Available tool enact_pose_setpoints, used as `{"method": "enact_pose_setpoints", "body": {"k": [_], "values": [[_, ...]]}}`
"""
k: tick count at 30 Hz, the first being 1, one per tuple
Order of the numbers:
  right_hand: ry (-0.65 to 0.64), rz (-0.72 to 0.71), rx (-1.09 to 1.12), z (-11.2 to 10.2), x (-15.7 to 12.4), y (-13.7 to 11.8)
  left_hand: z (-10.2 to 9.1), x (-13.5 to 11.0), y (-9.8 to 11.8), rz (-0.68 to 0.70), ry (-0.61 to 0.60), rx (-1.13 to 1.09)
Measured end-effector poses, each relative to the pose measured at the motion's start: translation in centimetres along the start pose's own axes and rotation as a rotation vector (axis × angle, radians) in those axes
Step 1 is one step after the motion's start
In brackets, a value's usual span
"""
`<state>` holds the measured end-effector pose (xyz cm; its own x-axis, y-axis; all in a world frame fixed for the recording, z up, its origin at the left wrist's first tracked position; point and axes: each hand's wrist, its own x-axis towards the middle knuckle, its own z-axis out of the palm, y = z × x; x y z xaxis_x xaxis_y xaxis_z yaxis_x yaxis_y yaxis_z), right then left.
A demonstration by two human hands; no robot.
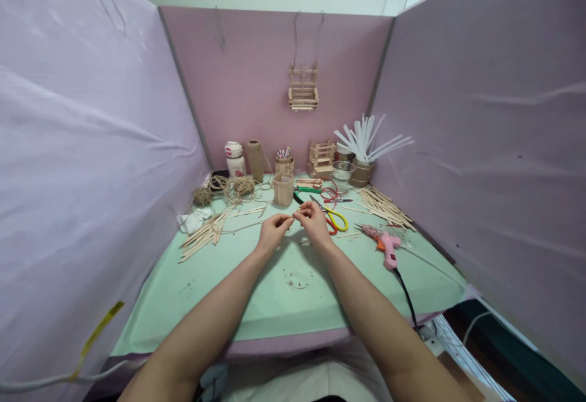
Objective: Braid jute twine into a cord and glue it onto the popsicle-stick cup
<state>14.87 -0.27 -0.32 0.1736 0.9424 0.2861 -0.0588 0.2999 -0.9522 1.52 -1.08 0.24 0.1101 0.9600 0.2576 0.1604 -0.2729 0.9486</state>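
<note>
My left hand (273, 231) and my right hand (313, 220) meet above the middle of the table, fingertips pinched close together. A thin strand of twine (242, 227) runs from the left side up to my left hand, and both hands pinch it; its end is mostly hidden by the fingers. Just beyond them stands a small cup made of wooden sticks (283, 190). Scissors with red and yellow handles (337, 220) lie right beside my right hand, partly covered by it.
A pink glue gun (388, 248) with a black cord lies to the right. Wooden sticks (201, 237) are spread at left, more sticks (384, 207) at right. Tangled twine (238, 187), a jar (235, 159), a stick shelf (321, 159) and a pot of white glue sticks (363, 170) line the back.
</note>
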Motion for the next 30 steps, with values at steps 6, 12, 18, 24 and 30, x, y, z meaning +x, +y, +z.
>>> {"method": "enact_pose_setpoints", "body": {"k": [6, 12, 18, 24, 30], "values": [[-0.071, 0.004, -0.011, 0.0, -0.4, -0.4, 0.0, 0.0, 0.4, -0.042, 0.071, -0.041], [-0.082, 0.012, -0.034, 0.0, -0.5, -0.2, -0.1, 0.0, 0.4, -0.039, 0.089, -0.069], [-0.061, 0.019, -0.108, 0.0, -0.3, 0.2, -0.2, 0.1, -0.1, -0.005, 0.069, -0.068], [-0.032, -0.174, -0.314, -0.1, -0.5, -0.4, -0.3, 0.1, -0.3, 0.021, 0.137, -0.056], [-0.037, -0.178, -0.296, 0.2, -0.9, -1.1, -0.4, 0.1, -0.3, 0.110, 0.141, 0.025]]}}
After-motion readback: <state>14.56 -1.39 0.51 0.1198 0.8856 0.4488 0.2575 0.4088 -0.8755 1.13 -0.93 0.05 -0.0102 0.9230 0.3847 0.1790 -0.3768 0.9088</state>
